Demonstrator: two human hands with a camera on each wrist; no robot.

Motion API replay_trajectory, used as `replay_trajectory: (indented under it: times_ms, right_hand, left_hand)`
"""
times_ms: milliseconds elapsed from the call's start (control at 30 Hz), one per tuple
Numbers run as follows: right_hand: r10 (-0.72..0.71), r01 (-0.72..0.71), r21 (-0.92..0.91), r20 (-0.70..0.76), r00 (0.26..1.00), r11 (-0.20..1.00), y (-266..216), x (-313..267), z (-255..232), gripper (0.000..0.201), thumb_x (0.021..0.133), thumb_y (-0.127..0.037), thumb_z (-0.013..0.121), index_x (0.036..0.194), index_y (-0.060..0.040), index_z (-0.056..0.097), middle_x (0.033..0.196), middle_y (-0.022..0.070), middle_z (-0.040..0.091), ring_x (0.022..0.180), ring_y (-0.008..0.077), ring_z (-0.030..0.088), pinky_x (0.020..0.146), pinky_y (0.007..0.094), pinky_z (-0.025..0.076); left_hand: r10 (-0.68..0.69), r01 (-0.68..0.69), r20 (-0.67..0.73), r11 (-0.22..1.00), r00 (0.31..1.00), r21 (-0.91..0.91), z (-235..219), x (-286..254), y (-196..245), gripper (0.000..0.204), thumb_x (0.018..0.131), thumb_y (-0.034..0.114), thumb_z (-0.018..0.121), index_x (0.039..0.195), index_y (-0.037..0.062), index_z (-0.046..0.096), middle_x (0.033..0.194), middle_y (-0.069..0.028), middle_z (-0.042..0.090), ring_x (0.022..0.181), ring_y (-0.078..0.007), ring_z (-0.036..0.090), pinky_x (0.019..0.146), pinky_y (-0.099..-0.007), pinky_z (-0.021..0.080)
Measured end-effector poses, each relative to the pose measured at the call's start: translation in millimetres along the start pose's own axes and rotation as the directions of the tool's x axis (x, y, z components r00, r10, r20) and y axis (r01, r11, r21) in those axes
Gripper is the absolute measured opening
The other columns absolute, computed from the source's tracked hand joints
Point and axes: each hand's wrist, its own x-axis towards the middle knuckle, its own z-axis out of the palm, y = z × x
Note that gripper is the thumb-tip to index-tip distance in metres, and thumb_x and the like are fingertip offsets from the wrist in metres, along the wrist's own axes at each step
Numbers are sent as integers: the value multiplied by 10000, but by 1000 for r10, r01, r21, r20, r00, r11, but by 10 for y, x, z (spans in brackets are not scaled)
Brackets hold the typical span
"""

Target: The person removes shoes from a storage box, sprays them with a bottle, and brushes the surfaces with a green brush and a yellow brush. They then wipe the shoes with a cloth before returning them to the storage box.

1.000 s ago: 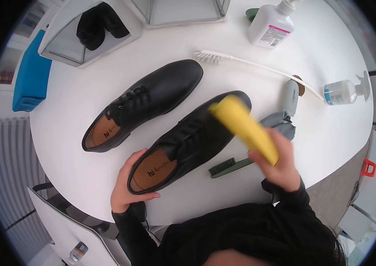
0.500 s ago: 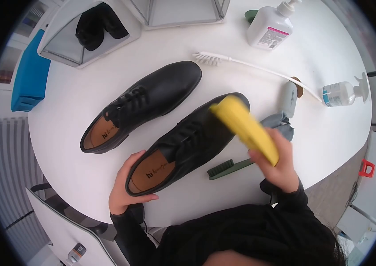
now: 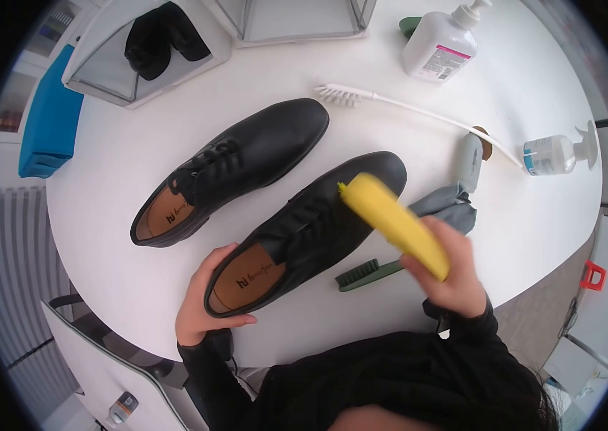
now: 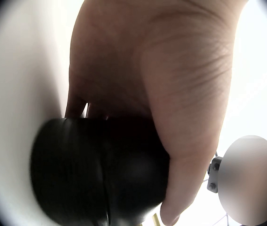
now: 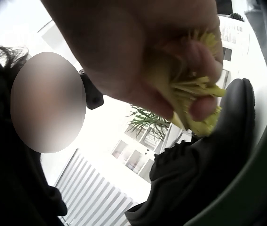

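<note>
A black lace-up shoe (image 3: pixel 361 183) with a brown insole lies nearer the person, toe to the upper right. My left hand (image 3: pixel 200 305) grips its heel, thumb on one side and fingers on the other; the left wrist view shows the heel (image 4: pixel 100 174) inside that grip. In my right hand (image 3: pixel 455 266) is a yellow scrubbing brush (image 3: pixel 397 219), held over the shoe's front part. Its yellow bristles (image 5: pixel 208 120) show beside the curled fingers in the right wrist view, close to the shoe. The matching black shoe (image 3: pixel 268 144) lies just beyond.
Beside the held shoe lies a green brush (image 3: pixel 361 275), with a grey cloth (image 3: pixel 447 205) and grey tube (image 3: pixel 469 161) farther right. A long white brush (image 3: pixel 426 113) lies behind. Pump bottle (image 3: pixel 437 47), spray bottle (image 3: pixel 552 154), blue box (image 3: pixel 49 118) and clear-fronted box (image 3: pixel 114 68) edge the table.
The yellow brush and right hand have shifted slightly toward the person, back along the shoe's top. The left hand keeps its hold on the heel.
</note>
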Motion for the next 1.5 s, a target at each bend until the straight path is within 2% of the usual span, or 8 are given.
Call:
replay_trajectory:
  times_ms: [100, 200, 333, 800, 933, 1067, 1200, 1500]
  right_hand:
    - [347, -318, 178, -164, 923, 931, -33, 36, 47, 244, 804, -21, 658, 1028, 24, 572, 787, 114, 595, 666, 236, 594, 629, 311, 474]
    - [-211, 220, -74, 116, 971, 973, -69, 80, 35, 166, 845, -29, 636, 988, 3, 559, 828, 87, 609, 617, 110, 590, 575, 257, 464]
    - [302, -232, 500, -63, 951, 835, -76, 16, 95, 123, 841, -33, 647, 925, -3, 562, 775, 71, 599, 596, 102, 588, 556, 253, 462]
    - [324, -258, 376, -122, 938, 890, 30, 89, 97, 154, 841, -28, 660, 903, 13, 524, 751, 82, 615, 591, 120, 609, 536, 251, 469]
    - [127, -185, 292, 207, 970, 939, -15, 81, 1, 143, 851, -20, 649, 905, 20, 522, 751, 72, 611, 610, 116, 603, 532, 250, 466]
    - [279, -221, 342, -129, 952, 913, 39, 83, 107, 170, 833, -20, 668, 950, 24, 551, 746, 65, 616, 606, 127, 620, 546, 253, 472]
    - [34, -73, 217, 180, 983, 973, 41, 57, 0, 171, 837, -18, 664, 937, 20, 531, 760, 70, 609, 607, 131, 606, 556, 241, 460]
    - [277, -274, 352, 44, 960, 895, -9, 72, -56, 165, 823, -19, 667, 877, 1, 512, 748, 71, 599, 614, 133, 606, 563, 258, 467]
  left_hand:
    - [-16, 16, -13, 1000, 1000, -5, 2, -16, -10, 1043, 463, 170, 930, 1368, 21, 436, 1301, -128, 507, 1195, -252, 515, 1005, -342, 391]
    - [-51, 49, -32, 998, 998, -45, 35, -14, 4, 1039, 463, 167, 927, 1367, 20, 438, 1303, -128, 510, 1196, -251, 515, 1008, -341, 389]
    - [-14, 14, -20, 1000, 1000, 18, -4, -14, 5, 1037, 461, 167, 925, 1366, 21, 440, 1299, -126, 520, 1198, -249, 517, 1010, -340, 387]
    - [-56, 54, -42, 998, 998, -38, 28, 2, 35, 1034, 462, 155, 917, 1369, 20, 438, 1303, -120, 519, 1206, -241, 511, 1016, -337, 383]
    - [-49, 49, -31, 998, 998, -28, 22, -21, 8, 1038, 464, 162, 918, 1370, 14, 433, 1303, -123, 517, 1206, -236, 508, 1018, -337, 380]
    - [-44, 44, -30, 999, 999, -16, 10, -22, -11, 1041, 468, 165, 918, 1374, 13, 428, 1304, -126, 515, 1205, -240, 509, 1020, -337, 378]
    - [-55, 53, -37, 998, 998, -35, 40, -32, 27, 1037, 476, 165, 917, 1378, 17, 426, 1304, -127, 515, 1207, -246, 508, 1021, -335, 377]
    - [-55, 53, -28, 997, 998, -47, 33, -17, 58, 1029, 481, 148, 912, 1380, 26, 428, 1310, -119, 509, 1225, -243, 494, 1036, -332, 359]
